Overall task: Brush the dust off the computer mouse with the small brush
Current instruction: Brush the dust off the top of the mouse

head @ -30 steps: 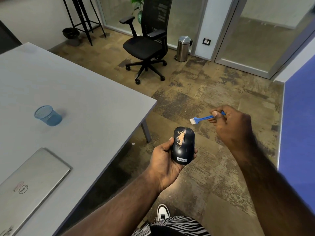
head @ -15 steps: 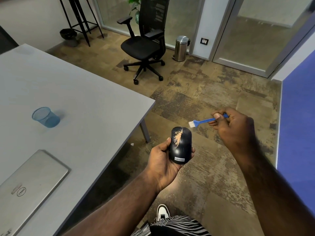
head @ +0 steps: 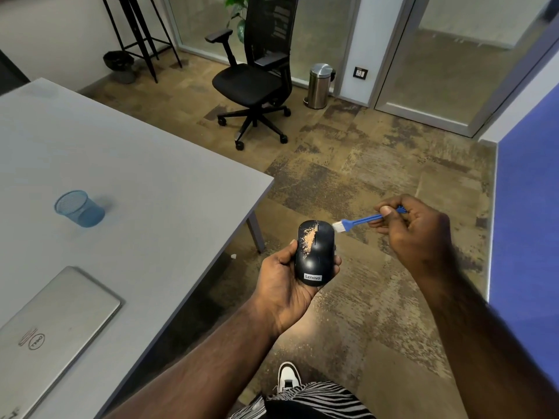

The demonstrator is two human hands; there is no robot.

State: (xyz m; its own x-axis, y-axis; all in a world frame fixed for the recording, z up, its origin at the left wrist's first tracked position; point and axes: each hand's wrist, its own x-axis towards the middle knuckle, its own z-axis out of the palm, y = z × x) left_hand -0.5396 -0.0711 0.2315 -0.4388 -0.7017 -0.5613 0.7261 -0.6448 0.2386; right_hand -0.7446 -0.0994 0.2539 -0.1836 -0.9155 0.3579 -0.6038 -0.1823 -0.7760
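Observation:
A black Lenovo computer mouse (head: pixel 316 255) rests in the palm of my left hand (head: pixel 282 285), held over the floor beside the table corner. A streak of tan dust lies on its front left half. My right hand (head: pixel 414 231) pinches the handle of a small blue brush (head: pixel 358 220) with white bristles. The bristles sit at the mouse's front right edge, touching it or just short of it.
A grey table (head: pixel 136 176) to the left carries a blue mesh cup (head: pixel 80 208) and a closed silver laptop (head: pixel 54 331). A black office chair (head: pixel 257 77) and a steel bin (head: pixel 319 84) stand farther back. A blue wall panel (head: pixel 529 207) is at my right.
My right hand has brought the brush down and left, from a gap above the mouse to its front right edge. The mouse stays in my left hand.

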